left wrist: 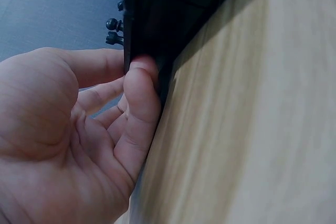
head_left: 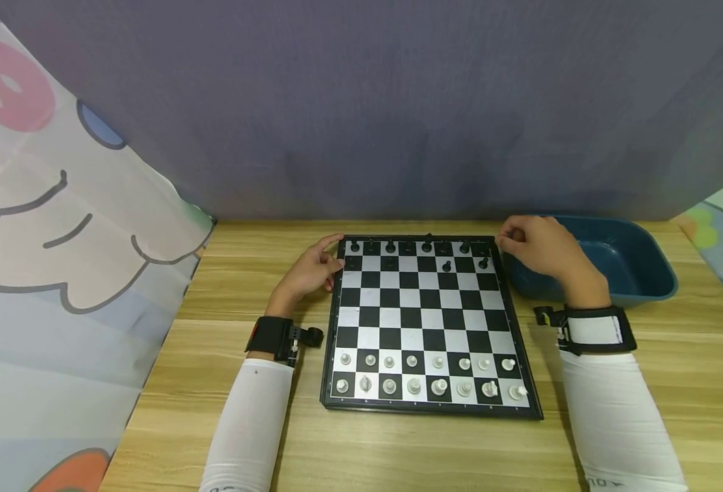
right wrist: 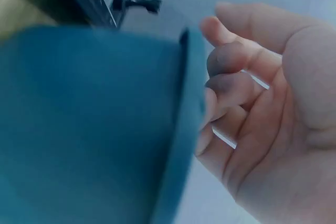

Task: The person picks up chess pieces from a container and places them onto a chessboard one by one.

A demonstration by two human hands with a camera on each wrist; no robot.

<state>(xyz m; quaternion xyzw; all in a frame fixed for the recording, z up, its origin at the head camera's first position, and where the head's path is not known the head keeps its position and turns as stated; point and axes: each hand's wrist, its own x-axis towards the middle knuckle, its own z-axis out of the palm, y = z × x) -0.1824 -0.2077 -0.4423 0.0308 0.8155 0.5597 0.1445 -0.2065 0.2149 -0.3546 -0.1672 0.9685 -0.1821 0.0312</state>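
A black-framed chessboard [head_left: 410,298] lies on the table. White chess pieces [head_left: 413,386] fill the two near rows; black pieces [head_left: 390,247] line the far row, with black pawns [head_left: 447,266] in front on the right. My left hand [head_left: 307,273] grips the board's left edge near the far corner, thumb at the frame. In the left wrist view, fingertips [left wrist: 142,85] of this hand press along the frame's side. My right hand [head_left: 542,249] is between the far right corner and the blue bin [head_left: 672,277], fingers loosely curled; no piece shows in them.
The bin stands right of the board, its near-left part behind my right hand. A grey partition [head_left: 361,109] rises behind the wooden table [head_left: 263,437]. Cartoon-printed cloth [head_left: 78,273] hangs at the left. Each wrist wears a strapped camera [head_left: 312,337].
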